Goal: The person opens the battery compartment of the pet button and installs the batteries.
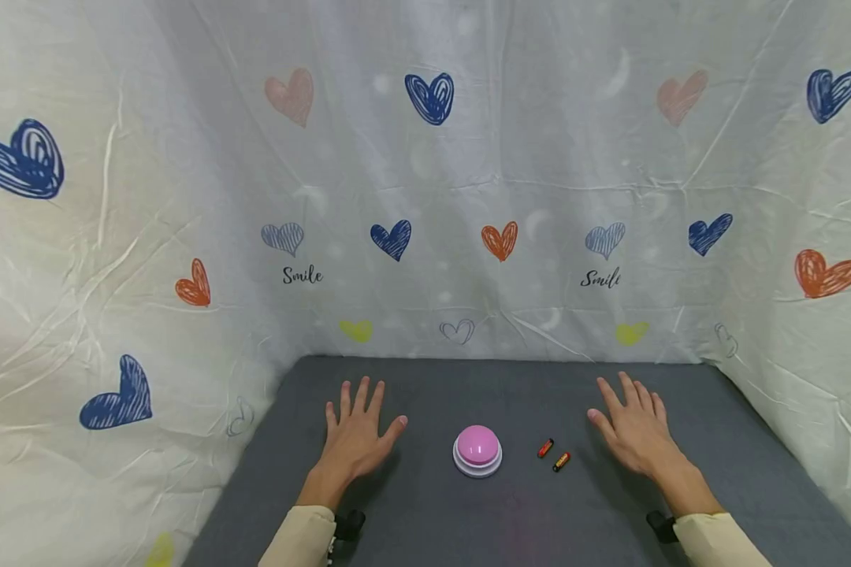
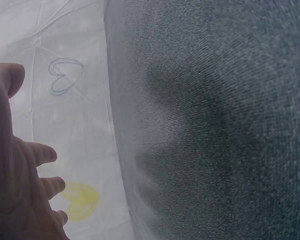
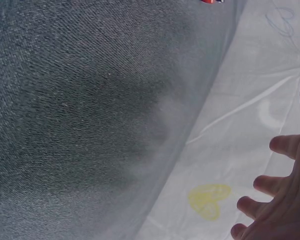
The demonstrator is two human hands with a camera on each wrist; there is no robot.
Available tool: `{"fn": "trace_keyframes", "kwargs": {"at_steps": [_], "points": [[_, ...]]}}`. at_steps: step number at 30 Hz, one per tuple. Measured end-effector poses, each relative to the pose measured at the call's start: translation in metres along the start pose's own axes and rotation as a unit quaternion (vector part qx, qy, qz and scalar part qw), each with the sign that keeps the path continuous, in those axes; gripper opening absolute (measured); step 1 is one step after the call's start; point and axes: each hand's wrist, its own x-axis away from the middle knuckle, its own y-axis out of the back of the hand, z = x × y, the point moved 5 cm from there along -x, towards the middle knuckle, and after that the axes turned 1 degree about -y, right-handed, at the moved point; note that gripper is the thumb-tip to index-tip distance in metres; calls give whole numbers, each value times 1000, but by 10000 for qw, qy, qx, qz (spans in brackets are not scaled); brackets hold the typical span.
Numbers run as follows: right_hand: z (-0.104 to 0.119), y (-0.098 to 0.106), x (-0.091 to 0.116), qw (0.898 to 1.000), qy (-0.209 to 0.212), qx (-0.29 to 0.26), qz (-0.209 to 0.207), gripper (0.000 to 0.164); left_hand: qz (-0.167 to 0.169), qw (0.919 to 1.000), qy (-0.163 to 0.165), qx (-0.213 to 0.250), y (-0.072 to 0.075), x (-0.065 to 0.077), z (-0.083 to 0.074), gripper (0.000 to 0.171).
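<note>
A round push-button lamp with a pink dome (image 1: 477,446) and a white base sits on the grey tabletop (image 1: 461,520), between my hands. To its right lie two small batteries, a red and black one (image 1: 545,448) and an orange and black one (image 1: 562,461), close together but apart. My left hand (image 1: 358,441) hovers left of the pink dome, fingers spread and holding nothing. On the other side, my right hand (image 1: 634,429) is held over the table right of the batteries, its fingers also spread and touching nothing. Both wrist views show fingers extended above the grey cloth.
A white curtain (image 1: 425,291) printed with hearts and the word Smile hangs behind the table and along both sides. Dark straps (image 1: 350,525) circle the wrists by the cream sleeves (image 1: 301,535).
</note>
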Motion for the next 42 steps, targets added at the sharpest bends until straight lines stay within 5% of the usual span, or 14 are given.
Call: {"fn": "trace_keyframes", "kwargs": {"at_steps": [11,25,42], "points": [[9,9,-1,9979,472,-1,-435,67,-246,9986,-458,130,8,-5,-3,85],[60,20,-6,9912,1050,-667,-463,61,-534,9826,-992,1480,17,-1,-44,84],[110,-26,-18,9875,1032,-1095,462,65,561,9804,-739,1741,-30,1,-80,77]]}}
